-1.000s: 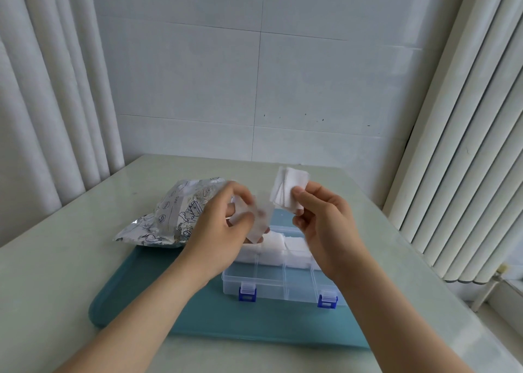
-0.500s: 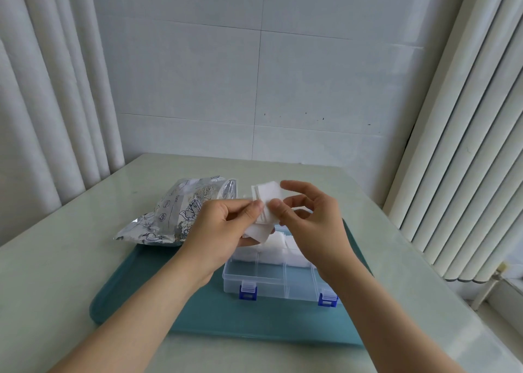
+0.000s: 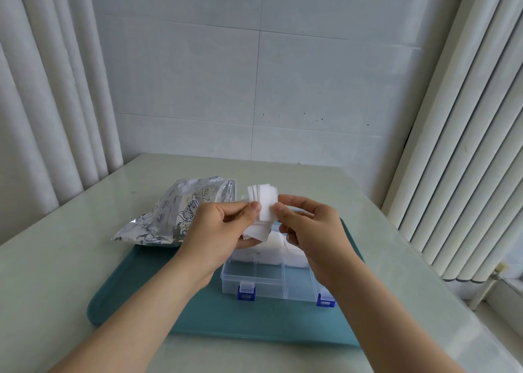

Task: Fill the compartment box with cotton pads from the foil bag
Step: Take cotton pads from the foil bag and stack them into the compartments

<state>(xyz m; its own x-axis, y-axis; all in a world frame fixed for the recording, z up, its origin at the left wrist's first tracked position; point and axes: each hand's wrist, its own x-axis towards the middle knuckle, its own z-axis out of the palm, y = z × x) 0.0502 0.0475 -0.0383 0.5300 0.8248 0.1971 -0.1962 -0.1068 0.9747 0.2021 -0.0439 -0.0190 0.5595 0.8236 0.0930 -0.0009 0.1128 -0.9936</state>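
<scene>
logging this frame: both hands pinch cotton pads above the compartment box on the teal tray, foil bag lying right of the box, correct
Not quite. The head view shows the foil bag lying left of the compartment box, not right. The rest holds: left hand and right hand pinch cotton pads above the box on the teal tray.

Silver foil bag (image 3: 175, 217) printed with dark blue line drawings, white square cotton pads (image 3: 264, 205), clear plastic compartment box (image 3: 254, 276) with two blue latches (image 3: 246, 293), teal tray (image 3: 220, 316), pale grey-green tabletop (image 3: 56, 273), white tiled wall (image 3: 311, 75), off-white ribbed curtains (image 3: 42, 89).
</scene>
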